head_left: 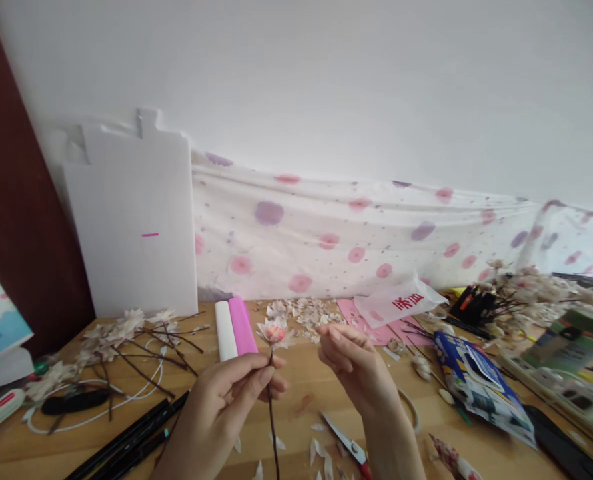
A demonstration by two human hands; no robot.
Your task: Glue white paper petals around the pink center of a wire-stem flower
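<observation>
L hand (221,403) pinches stem (273,430) of pink flower (275,331) upright above table (301,380). R hand (353,363), apart, has fingertips together; can't tell if holding sth. White bag (382,307) w/ red chars (407,302), unclear.

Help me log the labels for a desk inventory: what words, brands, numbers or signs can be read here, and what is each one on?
None can be quoted with certainty.
White bag: large red characters, too unclear to quote.
Blue packet: what looks like white lettering, too blurred to read.
Green jar: any print on it is too blurred to read.
</observation>
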